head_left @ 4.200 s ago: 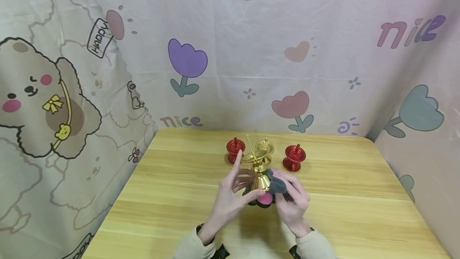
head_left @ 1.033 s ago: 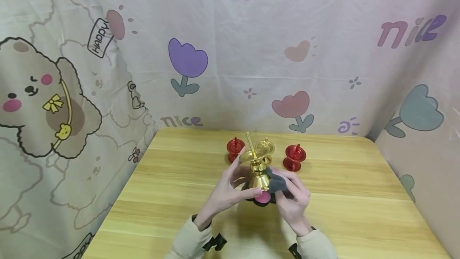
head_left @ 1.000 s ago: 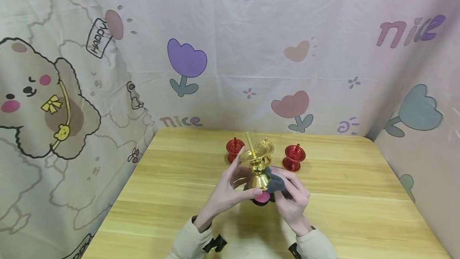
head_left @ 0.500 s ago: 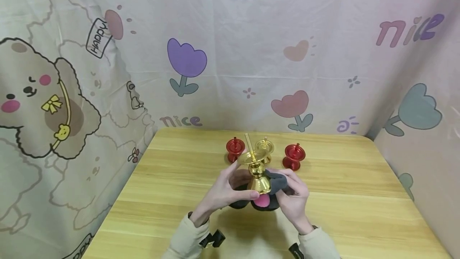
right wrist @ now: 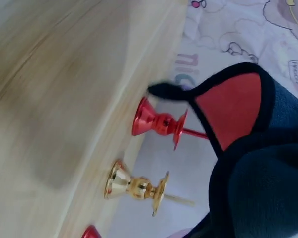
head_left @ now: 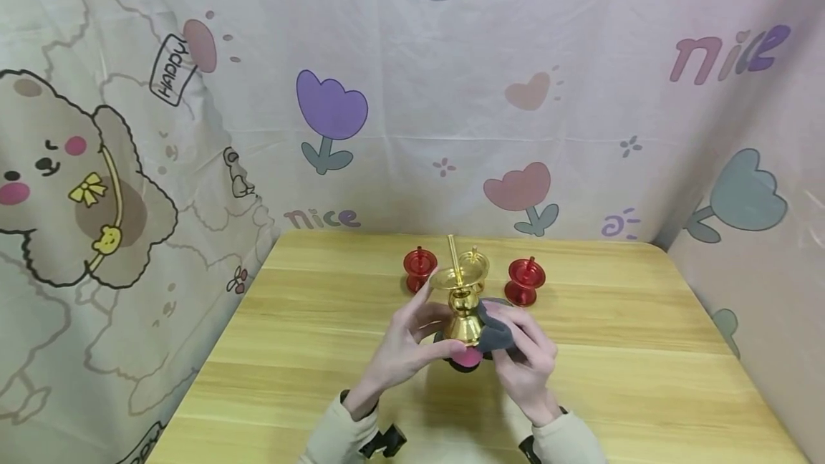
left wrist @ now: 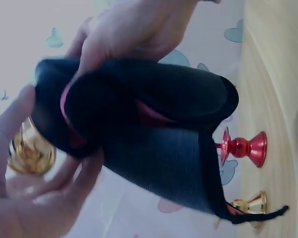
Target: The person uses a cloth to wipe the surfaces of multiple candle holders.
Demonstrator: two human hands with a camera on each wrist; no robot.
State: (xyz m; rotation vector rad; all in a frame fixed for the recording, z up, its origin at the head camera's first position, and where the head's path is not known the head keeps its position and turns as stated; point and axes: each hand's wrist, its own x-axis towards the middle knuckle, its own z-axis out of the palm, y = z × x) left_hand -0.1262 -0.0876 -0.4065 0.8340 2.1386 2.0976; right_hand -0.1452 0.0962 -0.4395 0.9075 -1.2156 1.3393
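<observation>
My left hand (head_left: 402, 349) holds a shiny gold candle holder (head_left: 464, 326) near its base, thumb at the front and fingers behind. The holder is raised above the table, its dish and thin spike upward, leaning slightly left. In my right hand (head_left: 528, 364) is a dark grey cloth (head_left: 496, 334) with black edging and a pink side, pressed to the right of the base. More of the cloth hangs below the holder. The left wrist view shows the folded cloth (left wrist: 164, 163) covering much of the holder. Neither hand shows in the right wrist view, where the cloth (right wrist: 268, 183) fills the right.
Behind the hands stand a red candle holder (head_left: 420, 268) at left, a second gold one (head_left: 477, 263) partly hidden by the held one, and another red one (head_left: 526, 281) at right. The wooden table (head_left: 290, 321) ends at a patterned curtain (head_left: 419, 92).
The held candle holder has gone from a stronger tilt to nearly upright. My left index finger has lowered. The cloth has shifted a little against the base; the other holders have stayed put.
</observation>
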